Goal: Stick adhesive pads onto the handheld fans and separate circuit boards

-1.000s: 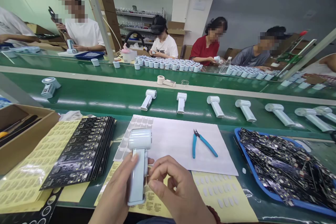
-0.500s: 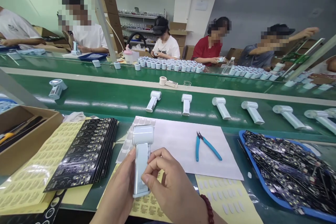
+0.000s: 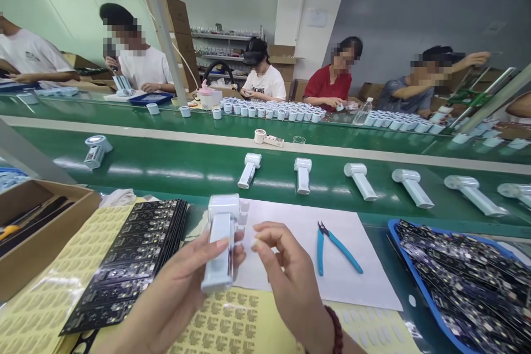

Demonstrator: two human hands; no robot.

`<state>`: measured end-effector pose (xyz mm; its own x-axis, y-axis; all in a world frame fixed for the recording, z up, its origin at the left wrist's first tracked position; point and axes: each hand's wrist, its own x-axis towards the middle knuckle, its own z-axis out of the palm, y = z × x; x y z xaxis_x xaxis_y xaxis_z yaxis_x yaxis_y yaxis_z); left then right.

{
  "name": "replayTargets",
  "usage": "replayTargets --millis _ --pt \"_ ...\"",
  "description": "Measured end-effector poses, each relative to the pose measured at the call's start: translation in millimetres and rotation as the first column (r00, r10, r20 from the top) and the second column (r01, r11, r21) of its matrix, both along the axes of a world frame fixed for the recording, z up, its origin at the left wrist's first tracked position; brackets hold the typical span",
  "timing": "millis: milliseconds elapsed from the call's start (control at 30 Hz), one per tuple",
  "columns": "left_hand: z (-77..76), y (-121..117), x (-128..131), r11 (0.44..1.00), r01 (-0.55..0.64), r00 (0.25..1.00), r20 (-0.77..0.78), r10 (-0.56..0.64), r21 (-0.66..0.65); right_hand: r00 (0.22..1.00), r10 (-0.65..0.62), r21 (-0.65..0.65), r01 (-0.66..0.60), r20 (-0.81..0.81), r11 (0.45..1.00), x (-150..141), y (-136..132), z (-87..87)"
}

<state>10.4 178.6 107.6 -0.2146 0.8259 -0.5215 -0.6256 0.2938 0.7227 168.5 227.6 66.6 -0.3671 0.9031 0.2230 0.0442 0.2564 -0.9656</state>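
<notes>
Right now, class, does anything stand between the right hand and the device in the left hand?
Partly: fingertips of the left hand curl past the right edge of the device, facing the right hand. Elsewhere, nothing visible intervenes.

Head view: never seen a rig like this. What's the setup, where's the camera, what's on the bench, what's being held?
No robot here, just a person's two bare hands. The camera is worn on that person's head, looking forward and down.

The left hand holds a pale blue device, its round head uppermost. The right hand is beside it, thumb and forefinger brought together; whether they pinch anything is too small to tell.

On the bench, blue-handled cutters lie on a white sheet. To the left is a stack of circuit boards; to the right, a blue tray of loose boards. Beyond, similar devices lie spaced along a green surface.
</notes>
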Motion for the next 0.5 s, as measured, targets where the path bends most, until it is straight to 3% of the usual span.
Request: replayTargets --millis 67,167,367,500 --pt "6.8 18.9 -22.9 0.999 0.043 0.994 -0.1 -0.04 0.021 0.97 0.024 -0.016 -0.021 0.244 1.0 -0.8 19.7 -4.0" --pt "13.2 61.6 -62.1 0.999 0.013 0.945 -0.326 -0.023 -0.032 0.844 0.036 0.034 -0.064 0.535 0.997 -8.9 47.7 -12.4" --pt "6.4 156.6 -121.0 0.993 -0.035 0.875 -0.483 -0.026 -0.116 0.752 -0.042 0.144 -0.07 0.657 0.987 -45.8 85.4 -26.1" --pt "-10.3 191.2 -138.2 0.993 -0.078 0.829 -0.559 0.014 -0.091 0.734 -0.071 0.184 -0.074 0.675 0.98 -61.9 96.5 -35.8"
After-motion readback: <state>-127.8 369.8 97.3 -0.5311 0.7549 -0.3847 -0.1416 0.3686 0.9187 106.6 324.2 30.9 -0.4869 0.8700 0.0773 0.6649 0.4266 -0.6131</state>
